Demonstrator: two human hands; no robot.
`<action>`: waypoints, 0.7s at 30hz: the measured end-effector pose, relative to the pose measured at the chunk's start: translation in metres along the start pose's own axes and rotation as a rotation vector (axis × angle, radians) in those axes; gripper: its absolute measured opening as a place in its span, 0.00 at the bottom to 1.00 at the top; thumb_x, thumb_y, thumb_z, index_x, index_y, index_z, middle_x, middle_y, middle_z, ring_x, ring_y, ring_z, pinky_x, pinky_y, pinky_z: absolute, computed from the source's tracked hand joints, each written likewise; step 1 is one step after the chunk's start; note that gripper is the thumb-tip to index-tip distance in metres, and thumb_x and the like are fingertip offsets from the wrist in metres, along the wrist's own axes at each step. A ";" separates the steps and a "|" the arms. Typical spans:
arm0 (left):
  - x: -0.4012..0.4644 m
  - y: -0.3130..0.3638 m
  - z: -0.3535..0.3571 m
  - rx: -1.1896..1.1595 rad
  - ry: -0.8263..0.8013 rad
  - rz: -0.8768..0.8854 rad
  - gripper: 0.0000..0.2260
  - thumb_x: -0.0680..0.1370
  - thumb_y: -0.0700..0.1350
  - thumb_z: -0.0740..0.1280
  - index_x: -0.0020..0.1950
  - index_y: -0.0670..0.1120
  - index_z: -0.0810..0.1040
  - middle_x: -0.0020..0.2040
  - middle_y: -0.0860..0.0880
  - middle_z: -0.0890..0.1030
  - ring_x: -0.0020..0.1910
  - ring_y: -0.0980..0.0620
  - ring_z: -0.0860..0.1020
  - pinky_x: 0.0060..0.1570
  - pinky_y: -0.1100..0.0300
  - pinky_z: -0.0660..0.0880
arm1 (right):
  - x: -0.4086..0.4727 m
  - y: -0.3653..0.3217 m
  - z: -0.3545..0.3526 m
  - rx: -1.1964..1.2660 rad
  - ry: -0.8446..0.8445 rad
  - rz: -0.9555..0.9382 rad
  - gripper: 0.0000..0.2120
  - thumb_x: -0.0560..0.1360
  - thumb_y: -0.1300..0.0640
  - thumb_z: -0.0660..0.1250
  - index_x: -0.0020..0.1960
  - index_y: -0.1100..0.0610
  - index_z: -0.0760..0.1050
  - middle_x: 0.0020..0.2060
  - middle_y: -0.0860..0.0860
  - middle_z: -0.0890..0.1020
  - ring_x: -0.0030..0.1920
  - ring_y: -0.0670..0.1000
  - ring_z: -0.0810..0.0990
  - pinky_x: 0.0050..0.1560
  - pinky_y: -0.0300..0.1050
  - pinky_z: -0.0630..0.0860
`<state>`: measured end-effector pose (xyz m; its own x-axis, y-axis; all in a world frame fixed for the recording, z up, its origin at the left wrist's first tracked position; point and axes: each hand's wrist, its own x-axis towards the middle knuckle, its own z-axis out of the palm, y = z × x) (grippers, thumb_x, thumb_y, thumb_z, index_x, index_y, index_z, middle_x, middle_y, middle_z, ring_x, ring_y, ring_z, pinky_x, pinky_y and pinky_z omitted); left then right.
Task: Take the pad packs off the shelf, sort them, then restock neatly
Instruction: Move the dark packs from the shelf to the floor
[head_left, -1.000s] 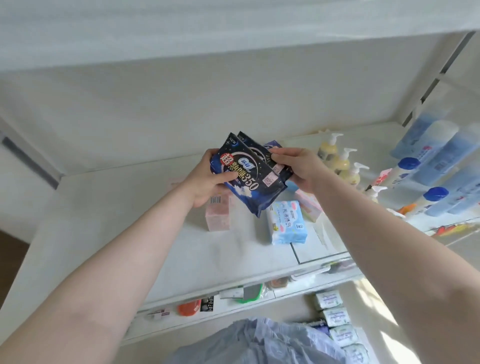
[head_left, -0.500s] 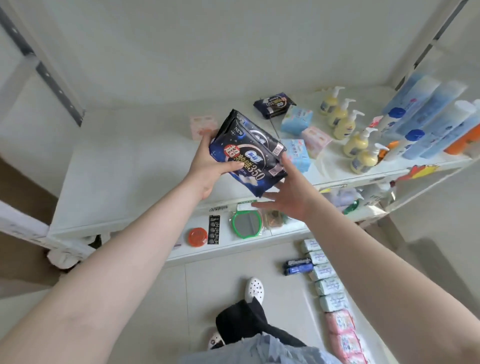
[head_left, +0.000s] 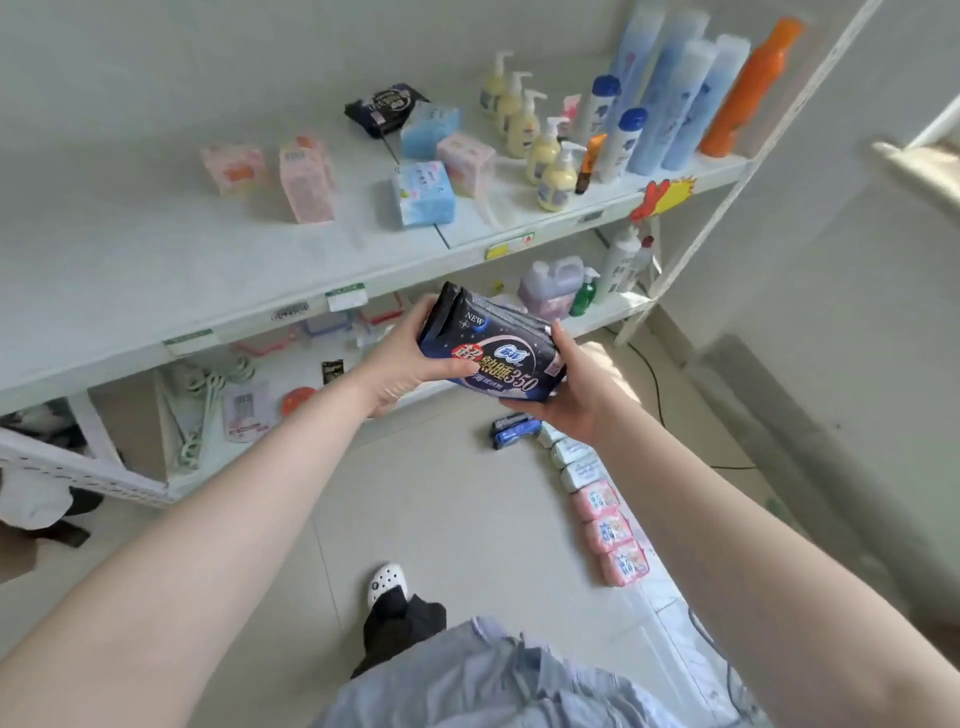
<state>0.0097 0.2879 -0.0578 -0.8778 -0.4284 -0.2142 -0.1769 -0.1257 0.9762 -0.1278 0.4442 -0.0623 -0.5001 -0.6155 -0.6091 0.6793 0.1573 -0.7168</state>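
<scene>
Step in hand: judged from the layout, carrying dark pad packs (head_left: 491, 349) from the shelf (head_left: 156, 260) down to the sorted row on the floor (head_left: 441, 509).
Left hand (head_left: 400, 366): fingers curled round the left end of the packs, thumb pressed on the printed face.
Right hand (head_left: 566, 395): cupped under the right end, fingers wrapped up along the far edge; it clamps the packs too.
Packs held: more than one, stacked; how many I cannot tell. They hang in the air in front of the shelf's front edge, above the floor.
Long axis: runs left to right between the two hands, right end tilted lower.
Relation for the coming move: the floor row (head_left: 597, 499) lies below and right of the packs, on the right hand's side; two dark blue packs (head_left: 511, 431) sit at its far end, almost straight under the right hand. The right hand is nearer.
Still on the shelf: one dark pack (head_left: 382, 108) near the back, blue packs (head_left: 423, 193) and pink packs (head_left: 306, 182) mid-shelf.
Risk: slick wrappers may slide apart if one hand lets go.
</scene>
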 end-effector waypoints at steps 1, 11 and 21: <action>-0.001 -0.009 0.024 0.049 -0.006 -0.030 0.34 0.61 0.40 0.80 0.62 0.50 0.68 0.58 0.51 0.80 0.53 0.59 0.80 0.53 0.66 0.77 | -0.006 0.004 -0.027 -0.001 0.038 -0.009 0.14 0.80 0.44 0.61 0.54 0.54 0.76 0.47 0.53 0.85 0.54 0.59 0.82 0.56 0.63 0.77; -0.031 -0.097 0.185 -0.192 -0.247 -0.603 0.45 0.57 0.59 0.80 0.70 0.62 0.62 0.69 0.58 0.71 0.69 0.48 0.66 0.65 0.33 0.57 | -0.060 0.051 -0.208 -0.214 0.267 -0.057 0.09 0.75 0.51 0.71 0.45 0.54 0.73 0.43 0.57 0.80 0.42 0.55 0.80 0.52 0.62 0.78; 0.014 -0.129 0.204 -0.266 0.191 -0.573 0.18 0.74 0.43 0.72 0.60 0.48 0.68 0.63 0.45 0.77 0.50 0.46 0.80 0.58 0.45 0.75 | -0.010 0.073 -0.207 -0.160 0.324 -0.037 0.16 0.75 0.52 0.71 0.56 0.60 0.74 0.51 0.63 0.82 0.50 0.62 0.83 0.56 0.65 0.77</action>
<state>-0.0706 0.4810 -0.1798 -0.5789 -0.3759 -0.7236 -0.4555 -0.5871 0.6693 -0.1843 0.6214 -0.1789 -0.6845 -0.3504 -0.6392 0.5778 0.2737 -0.7689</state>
